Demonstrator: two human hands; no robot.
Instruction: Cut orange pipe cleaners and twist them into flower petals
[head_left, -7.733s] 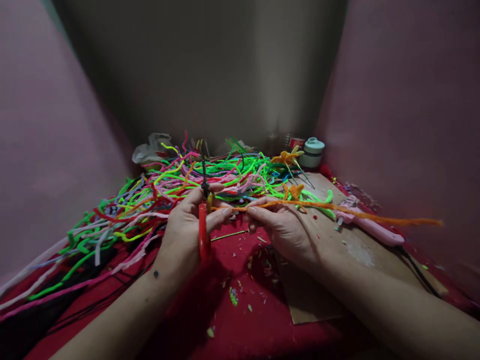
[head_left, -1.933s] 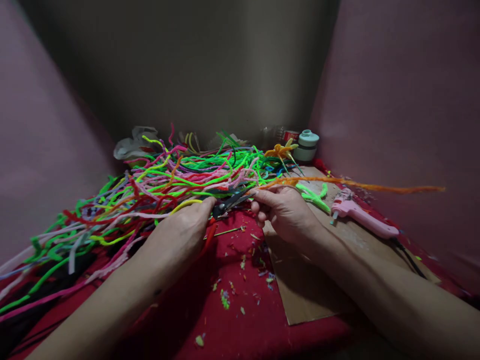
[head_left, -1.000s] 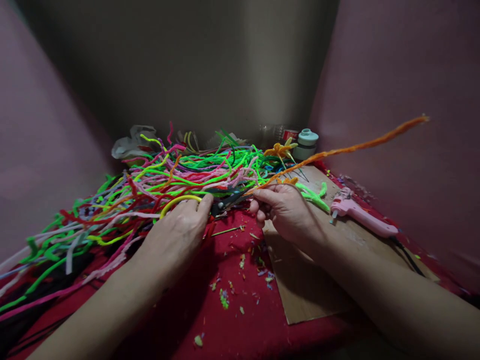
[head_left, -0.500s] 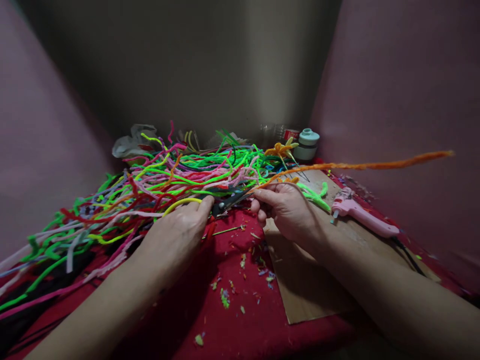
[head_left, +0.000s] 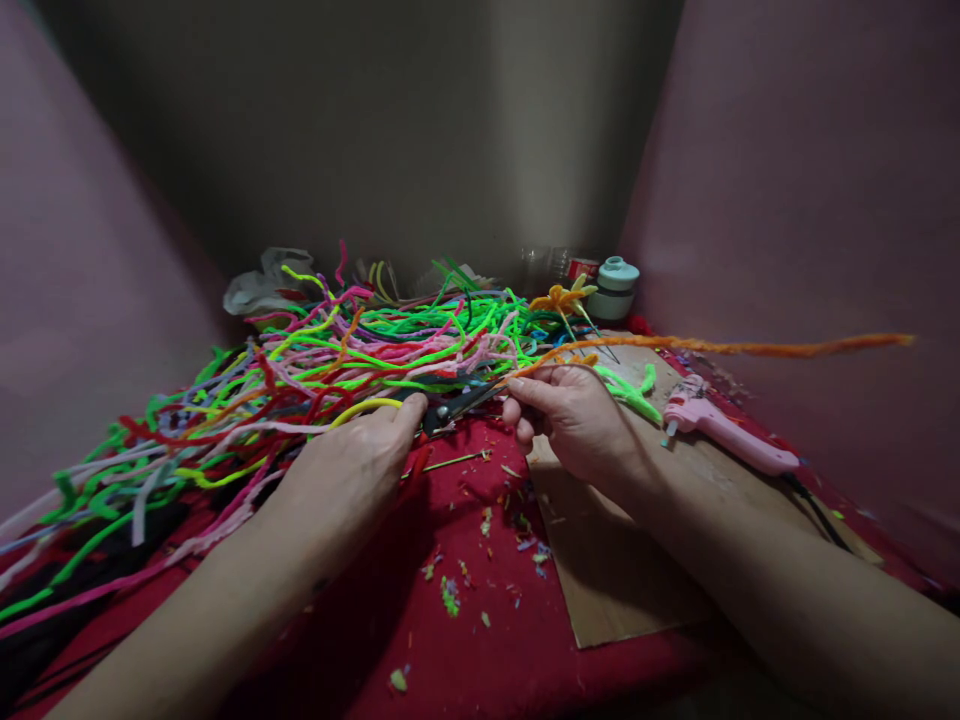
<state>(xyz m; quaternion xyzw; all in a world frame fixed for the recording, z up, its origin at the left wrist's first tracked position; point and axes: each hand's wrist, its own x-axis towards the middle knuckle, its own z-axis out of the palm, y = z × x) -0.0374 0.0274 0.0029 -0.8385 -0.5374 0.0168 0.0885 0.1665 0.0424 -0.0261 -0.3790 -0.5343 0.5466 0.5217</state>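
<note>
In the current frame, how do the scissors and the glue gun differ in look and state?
The scissors have dark blades and yellow and red handles; the glue gun is pink. The scissors are held in the left hand, while the glue gun lies on the cardboard, untouched by either hand.

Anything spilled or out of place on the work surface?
Yes, mildly: loose clippings litter the red cloth, like unswept scraps. The pink glue gun lies on its side on the cardboard, rather than standing. Nothing looks clearly damaged.
</note>
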